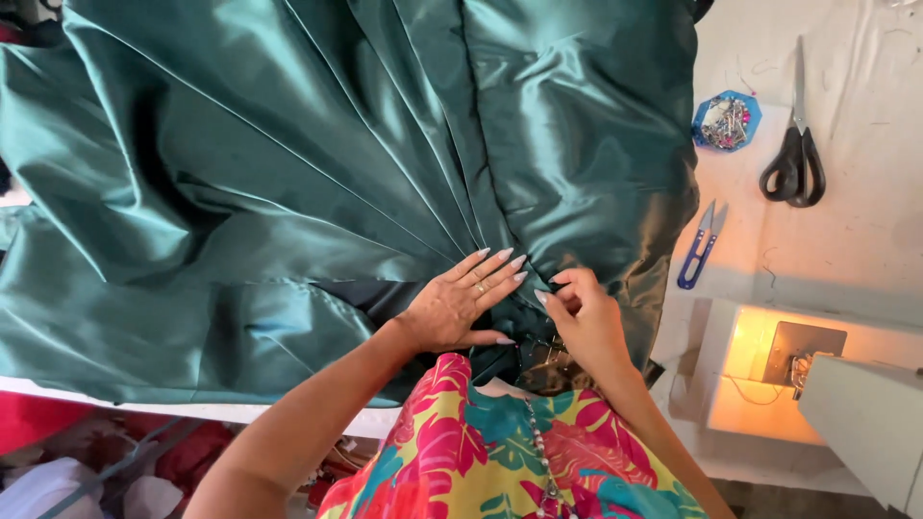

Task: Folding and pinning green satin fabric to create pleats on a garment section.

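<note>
Far left and across most of the view, a shiny dark green satin fabric [288, 163] lies spread over the white bench [865, 240], its pleats fanning out leftward and upward from one gathered point near bottom centre. Below the bench edge at lower left, a heap of red and white cloth [87, 461], blurred. Left hand [452, 308] lies flat and open on the fabric, palm down, fingers stretched up-right toward the gather, pressing the pleats down; ring on one finger. Just right of it, nearly touching fingertips, right hand [582, 317] is curled, thumb and forefinger pinched on the fabric at the gather; whether a pin sits in the pinch cannot be told. Gather lies between both hands, pleat lines running away up-left; right hand is the one on it. Further right, beyond the fabric edge: blue hexagonal pin holder [726, 122], small blue-handled thread snips [700, 248], black-handled steel scissors [794, 154] lying upright in view, then a white sewing machine [865, 413] with lit lamp at far right.
</note>
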